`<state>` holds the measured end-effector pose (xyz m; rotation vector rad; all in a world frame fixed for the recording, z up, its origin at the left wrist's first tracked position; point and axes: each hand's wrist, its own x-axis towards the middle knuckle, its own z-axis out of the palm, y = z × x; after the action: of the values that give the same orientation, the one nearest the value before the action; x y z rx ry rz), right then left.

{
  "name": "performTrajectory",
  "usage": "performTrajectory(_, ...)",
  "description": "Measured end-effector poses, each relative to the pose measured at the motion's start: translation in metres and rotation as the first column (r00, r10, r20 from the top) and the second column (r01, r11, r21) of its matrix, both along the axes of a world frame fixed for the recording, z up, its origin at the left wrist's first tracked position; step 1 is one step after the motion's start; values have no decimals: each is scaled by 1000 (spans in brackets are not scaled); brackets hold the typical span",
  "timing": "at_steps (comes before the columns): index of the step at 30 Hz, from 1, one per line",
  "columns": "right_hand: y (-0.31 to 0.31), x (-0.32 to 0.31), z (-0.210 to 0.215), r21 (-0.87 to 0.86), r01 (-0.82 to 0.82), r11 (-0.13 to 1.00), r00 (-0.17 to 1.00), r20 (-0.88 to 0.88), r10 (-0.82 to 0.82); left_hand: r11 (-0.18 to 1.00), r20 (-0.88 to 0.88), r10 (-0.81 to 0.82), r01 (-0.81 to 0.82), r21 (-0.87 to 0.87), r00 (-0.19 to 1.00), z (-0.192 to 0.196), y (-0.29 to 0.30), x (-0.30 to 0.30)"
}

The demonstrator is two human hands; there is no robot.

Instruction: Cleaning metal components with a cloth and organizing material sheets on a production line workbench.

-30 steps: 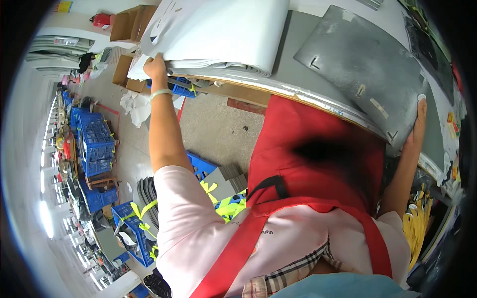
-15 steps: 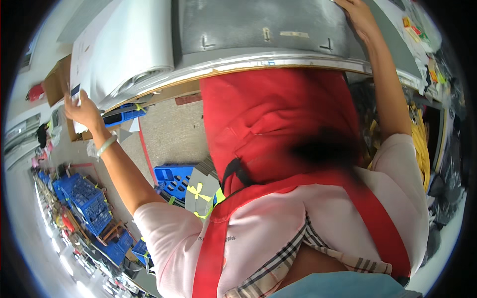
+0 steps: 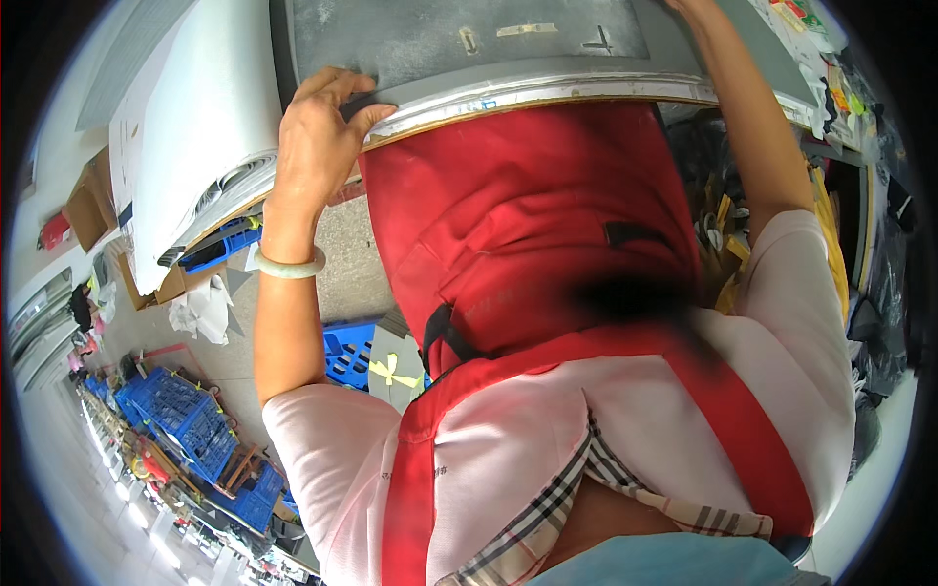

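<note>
- Resting half-curled at the corner of the dark panel (image 3: pixel 420 44): my left hand (image 3: pixel 318 137); from here, hold unclear.
- Left of it: white sheets (image 3: pixel 200 117).
- Right hand (image 3: pixel 692 8): cropped, grip unclear.

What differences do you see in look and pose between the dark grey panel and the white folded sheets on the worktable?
Look: the dark grey panel has a mottled surface, while the white folded sheets look pale and smooth. Pose: the panel lies flat; the sheets curve over in a rounded fold. Both rest on the worktable.
</note>
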<state>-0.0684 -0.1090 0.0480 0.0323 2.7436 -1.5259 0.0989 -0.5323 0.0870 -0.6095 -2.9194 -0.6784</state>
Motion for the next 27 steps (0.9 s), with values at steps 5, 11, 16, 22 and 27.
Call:
performTrajectory(5, -2, 5, 2, 3, -19, 1000, 1000, -8, 20, 996, 59, 38, -42, 78, 998, -5, 2, 6)
performTrajectory(11, -3, 4, 1, -17, -47, 999, 999, -1, 47, 994, -19, 44, -42, 96, 999, -15, -1, 10)
performTrajectory(16, -5, 8, 5, -19, -55, 998, 998, 27, 56, 995, -47, 30, -25, 100, 998, -17, -2, 13)
performTrajectory(22, 4, 6, 0, -106, -58, 993, 997, 42, 63, 994, -95, 3, 8, 111, 995, -19, -1, 12)
performTrajectory(27, 0, 10, 5, -64, -35, 997, 999, 12, 36, 988, -121, -43, 60, 145, 992, -21, -5, 8)
